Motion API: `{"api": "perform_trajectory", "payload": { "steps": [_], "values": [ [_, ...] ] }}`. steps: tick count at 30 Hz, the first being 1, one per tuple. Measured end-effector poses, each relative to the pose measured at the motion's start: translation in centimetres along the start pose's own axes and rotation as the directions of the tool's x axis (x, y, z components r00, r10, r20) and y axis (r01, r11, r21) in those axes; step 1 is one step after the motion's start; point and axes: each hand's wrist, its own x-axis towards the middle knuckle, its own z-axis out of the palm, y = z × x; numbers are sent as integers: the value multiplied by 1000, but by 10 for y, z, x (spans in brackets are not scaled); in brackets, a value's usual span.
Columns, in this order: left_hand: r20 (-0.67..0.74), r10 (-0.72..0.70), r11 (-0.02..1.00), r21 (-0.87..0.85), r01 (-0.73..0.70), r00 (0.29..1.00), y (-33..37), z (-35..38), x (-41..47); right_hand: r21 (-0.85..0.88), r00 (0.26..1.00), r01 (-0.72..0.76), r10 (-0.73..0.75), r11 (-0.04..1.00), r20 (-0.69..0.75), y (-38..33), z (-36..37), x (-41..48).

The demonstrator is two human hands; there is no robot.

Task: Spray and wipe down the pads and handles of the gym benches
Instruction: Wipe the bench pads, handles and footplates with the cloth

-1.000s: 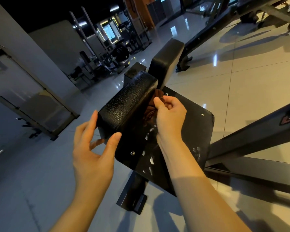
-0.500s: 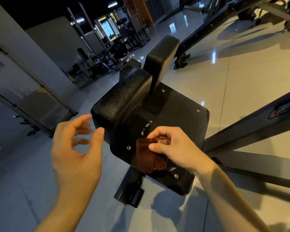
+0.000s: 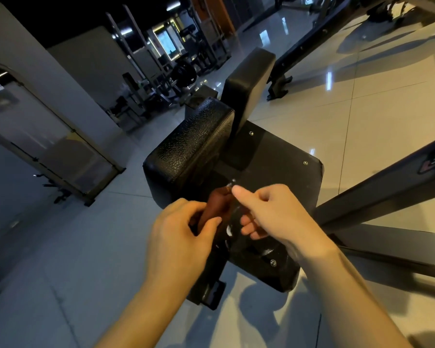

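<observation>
And the left hand (image 3: 178, 237) has come in! Half a second back it hung spread and free, out to the left of the bench; now its fingers and thumb are curled round the lower part of the brown cloth (image 3: 216, 207). The right hand (image 3: 274, 217) has changed too: it was pressing the cloth down near the plate's front edge, and now it pinches the cloth's upper end between thumb and forefinger, with its other fingers tucked under. So the cloth sits bunched between both hands, just above the near part of the black plate (image 3: 281, 156).

The plate looks much cleaner than a second ago (only a few pale streaks show beside the hands, where there were many white smears). Its surface is dark and flat, with small screws at the corners.

Behind the hands the textured pad (image 3: 194, 144) stands on the plate's left side, grainy and glossy black, with the smoother upright pad (image 3: 249, 89) just beyond it. A dark frame beam (image 3: 387, 194) runs off to the right over the shiny tiled floor (image 3: 362, 116).
</observation>
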Motion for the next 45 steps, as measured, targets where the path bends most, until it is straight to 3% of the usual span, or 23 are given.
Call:
{"api": "perform_trajectory", "payload": {
  "steps": [3, 9, 13, 17, 20, 22, 24, 27, 31, 35, 38, 40, 42, 43, 45],
  "values": [
    [17, 112, 990, 86, -113, 994, -2, 14, 1, 236, 989, -133, 111, 963, 101, -8, 12, -6],
    [35, 103, 990, 91, -106, 994, -9, 12, -2, 427, 980, -132, 182, 895, -77, 5, 38, 16],
    [-130, 42, 999, -1, -43, 991, -11, -17, -8, 364, 953, -117, 207, 924, -220, 11, 35, 40],
    [-301, -129, 983, -164, 82, 945, -16, -38, 0, 354, 933, -111, 219, 929, -284, 1, 49, 59],
    [-301, -170, 984, -107, 144, 938, -22, -42, 12, 338, 961, -48, 136, 940, -241, -10, 73, 64],
    [-254, -128, 989, -105, 105, 959, -28, -41, 16, 326, 967, 56, 30, 944, -254, -16, 81, 55],
    [-231, -90, 990, -130, 60, 969, -30, -38, 18, 444, 971, 126, -18, 887, -239, -15, 76, 42],
    [-244, -83, 985, -167, 43, 966, -31, -38, 20, 543, 982, 88, 19, 835, -187, -3, 64, 38],
    [-245, -147, 970, -226, 91, 958, -26, -39, 18, 495, 923, 22, 173, 869, -345, 6, 56, 66],
    [-246, -169, 965, -237, 110, 954, -26, -38, 17, 411, 884, 263, -47, 873, -466, -19, 61, 77],
    [-250, -172, 965, -237, 112, 953, -26, -38, 16, 228, 872, 372, -255, 900, -418, -16, 75, 35],
    [-243, -159, 968, -227, 103, 957, -28, -37, 18, 240, 943, 294, -240, 925, -232, -9, 77, 17],
    [-238, -160, 968, -230, 105, 958, -31, -38, 19, 237, 989, 136, -119, 962, -86, -5, 69, 21],
    [-240, -162, 966, -236, 104, 957, -31, -38, 19, 224, 991, 97, -74, 970, -108, -5, 63, 27],
    [-240, -162, 962, -255, 98, 957, -29, -38, 18, 164, 941, 135, -75, 977, -329, -10, 47, 44]
  ]
}}
